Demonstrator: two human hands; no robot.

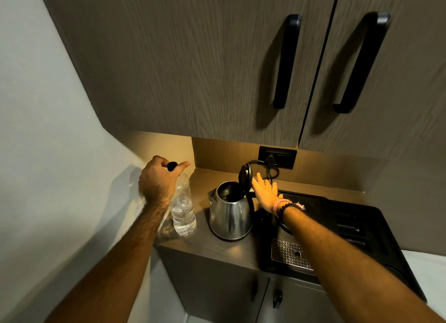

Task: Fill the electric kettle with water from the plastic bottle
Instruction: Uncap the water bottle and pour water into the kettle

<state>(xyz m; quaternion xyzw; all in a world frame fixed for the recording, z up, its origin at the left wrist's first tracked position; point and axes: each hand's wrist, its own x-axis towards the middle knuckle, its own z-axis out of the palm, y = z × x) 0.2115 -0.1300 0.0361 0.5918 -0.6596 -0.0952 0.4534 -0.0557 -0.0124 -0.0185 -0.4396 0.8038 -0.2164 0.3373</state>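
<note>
Dim, warm light from under the wall cabinet pools on the countertop. Forearms cast soft shadows on the left wall. Wide-angle distortion bends edges; slight blur throughout.

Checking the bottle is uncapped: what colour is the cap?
Black, gripped in the left hand atop the plastic bottle; head view.
</note>
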